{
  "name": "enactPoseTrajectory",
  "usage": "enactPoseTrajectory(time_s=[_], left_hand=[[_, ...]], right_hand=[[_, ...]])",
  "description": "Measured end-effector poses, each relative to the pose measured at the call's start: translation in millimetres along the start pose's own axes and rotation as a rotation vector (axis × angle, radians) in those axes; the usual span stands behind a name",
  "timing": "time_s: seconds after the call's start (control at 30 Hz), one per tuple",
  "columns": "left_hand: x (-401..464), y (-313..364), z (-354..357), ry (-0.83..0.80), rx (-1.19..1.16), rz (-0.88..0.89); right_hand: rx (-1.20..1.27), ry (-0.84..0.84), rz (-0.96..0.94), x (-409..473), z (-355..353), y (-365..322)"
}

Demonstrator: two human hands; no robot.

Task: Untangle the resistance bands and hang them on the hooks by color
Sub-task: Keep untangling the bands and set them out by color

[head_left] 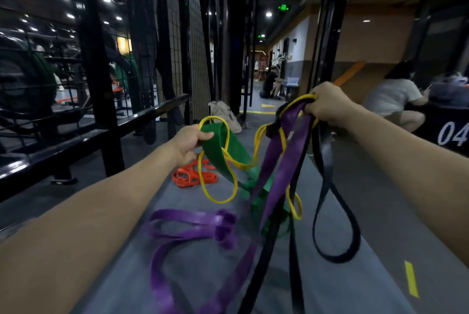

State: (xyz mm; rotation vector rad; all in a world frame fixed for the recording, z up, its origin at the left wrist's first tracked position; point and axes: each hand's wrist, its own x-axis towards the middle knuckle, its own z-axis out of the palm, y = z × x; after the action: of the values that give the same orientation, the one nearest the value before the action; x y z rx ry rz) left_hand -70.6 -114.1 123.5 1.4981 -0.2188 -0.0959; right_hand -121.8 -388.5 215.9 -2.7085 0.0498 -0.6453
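From the head camera, the left hand (186,142) pinches the top of a wide, flat green band (223,151), thumb pressed over its matte rubber face, with a thin, cord-like yellow band (218,188) looping around it. The right hand (327,103), raised higher, is fisted round a bunch of bands: a broad glossy purple band (284,161), a flat black band (327,181) hanging in a long teardrop loop, and a further stretch of yellow. All of these cross and twist together between the hands. On the grey floor (355,288) lie a second purple band (193,225), folded in ribbon-like curves, and a small heap of narrow orange bands (189,175). The lower strands run off the bottom edge, blurred. A black wire-mesh rack (177,47) stands left; any hooks there are too dark to discern.
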Motion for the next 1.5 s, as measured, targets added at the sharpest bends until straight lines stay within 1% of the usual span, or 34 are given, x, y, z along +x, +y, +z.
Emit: enactPoseTrajectory(time_s=[0.1, 0.23, 0.37, 0.57, 0.67, 0.73, 0.87, 0.93, 1.0, 1.1, 1.17, 1.3, 1.37, 1.4, 1.5], left_hand=[[3, -9, 1, -0.01, -0.06, -0.029], [7, -26, 3, -0.003, -0.063, -0.111], [11, -33, 13, -0.007, -0.026, -0.127], [14, -29, 38, -0.046, -0.015, -0.101], [12, -29, 46, -0.089, 0.055, -0.061], [10, -27, 49, -0.122, 0.066, -0.022], [-3, -18, 66, -0.268, 0.179, 0.022], [-8, -14, 71, -0.319, 0.241, 0.025], [-12, -12, 71, -0.345, 0.306, 0.006], [-13, -14, 67, -0.298, 0.528, 0.049], [-14, -15, 67, -0.256, 0.612, 0.061], [-14, -5, 69, -0.239, 0.562, -0.036], [-12, -2, 68, -0.2, 0.534, -0.055], [-11, -2, 67, -0.179, 0.461, -0.075], [-15, 0, 73, -0.19, 0.126, -0.122]], right_hand=[[-0.054, 0.029, -0.019, -3, 28, -3], [-0.036, -0.099, -0.046, -20, 93, -3], [0.0, -0.133, -0.074, -42, 134, -14], [-0.014, -0.094, -0.096, -58, 151, -30], [-0.03, -0.11, -0.175, -66, 156, -27], [0.003, -0.138, -0.228, -69, 158, -20], [0.196, -0.166, -0.239, -70, 157, -9], [0.31, -0.14, -0.208, -71, 153, -5], [0.373, -0.104, -0.167, -73, 148, -2], [0.346, -0.062, -0.092, -70, 145, 4], [0.357, -0.033, -0.062, -67, 142, 3], [0.413, -0.03, -0.033, -66, 138, 1], [0.451, -0.021, -0.029, -70, 140, 2], [0.464, -0.02, -0.039, -72, 142, 2], [0.43, -0.023, -0.117, -78, 145, 0]])
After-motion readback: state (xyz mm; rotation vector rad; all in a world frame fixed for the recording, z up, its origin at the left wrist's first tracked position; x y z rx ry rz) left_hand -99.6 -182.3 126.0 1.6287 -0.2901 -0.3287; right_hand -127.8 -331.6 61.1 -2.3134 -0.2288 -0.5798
